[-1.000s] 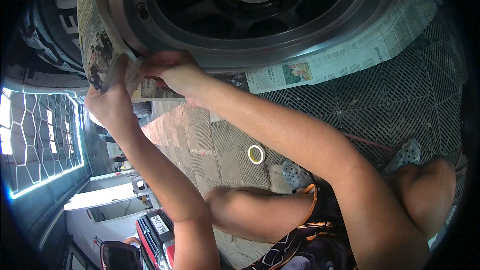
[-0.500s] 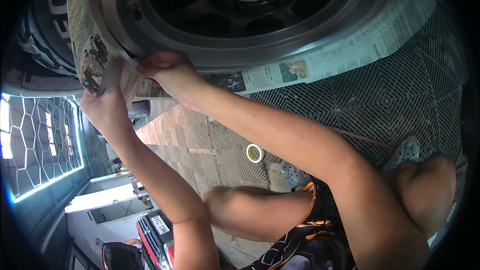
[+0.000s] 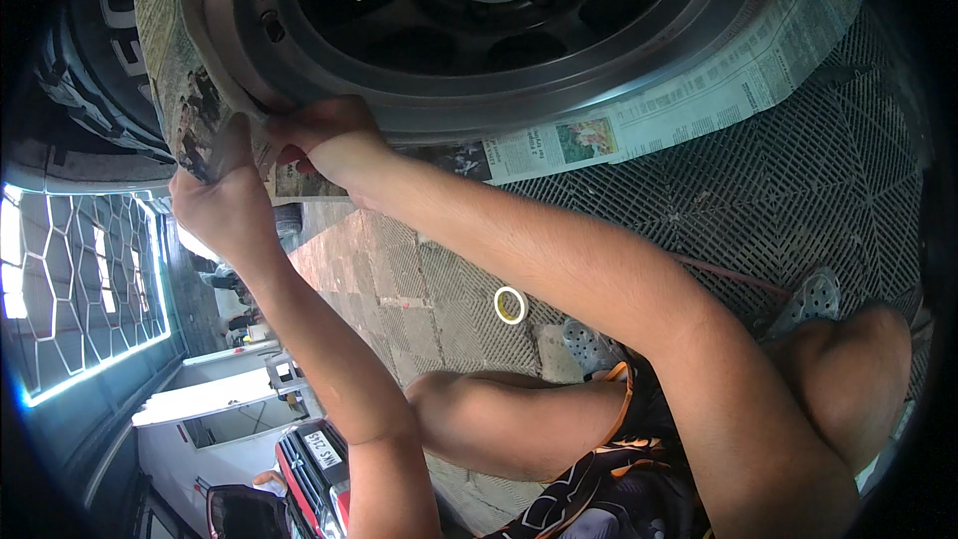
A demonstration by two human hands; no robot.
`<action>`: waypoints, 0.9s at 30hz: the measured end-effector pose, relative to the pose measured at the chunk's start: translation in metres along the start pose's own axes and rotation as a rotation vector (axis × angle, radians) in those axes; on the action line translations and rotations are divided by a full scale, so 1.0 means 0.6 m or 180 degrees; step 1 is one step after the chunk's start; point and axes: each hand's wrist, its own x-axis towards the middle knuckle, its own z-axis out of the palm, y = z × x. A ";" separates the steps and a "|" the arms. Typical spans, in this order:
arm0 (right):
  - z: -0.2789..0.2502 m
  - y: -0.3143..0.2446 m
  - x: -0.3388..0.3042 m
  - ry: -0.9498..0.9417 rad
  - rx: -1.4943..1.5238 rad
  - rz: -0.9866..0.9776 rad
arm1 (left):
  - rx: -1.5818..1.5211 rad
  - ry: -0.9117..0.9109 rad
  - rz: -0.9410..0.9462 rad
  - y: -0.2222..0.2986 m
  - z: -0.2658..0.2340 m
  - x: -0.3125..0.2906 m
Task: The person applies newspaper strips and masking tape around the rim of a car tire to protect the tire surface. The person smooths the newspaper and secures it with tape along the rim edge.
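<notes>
A wheel with a dark centre and a grey rim (image 3: 399, 90) fills the top of the view. Newspaper sheets (image 3: 689, 120) are tucked around its edge, over the tyre. At the wheel's lower left, my left hand (image 3: 228, 195) grips a newspaper piece (image 3: 195, 105) with a dark printed patch, its thumb lying on the paper. Close beside it, my right hand (image 3: 334, 140) is closed at the seam between rim and newspaper. Its fingertips press there, and whatever lies under them is hidden.
A tape roll (image 3: 510, 305) lies on the tiled grid floor (image 3: 449, 289), near my grey clogs (image 3: 589, 347). Another tyre (image 3: 100, 40) stands at far left. A red vehicle (image 3: 314, 454) and a person, partly seen, are in the background at lower left.
My left hand has shifted slightly right, closer to the right hand, with its thumb more upright on the paper. My right hand has moved slightly left and up along the rim edge.
</notes>
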 end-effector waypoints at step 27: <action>0.027 0.026 -0.009 0.0809 0.1205 0.0366 | -0.0033 0.0173 0.0339 -0.008 0.016 -0.003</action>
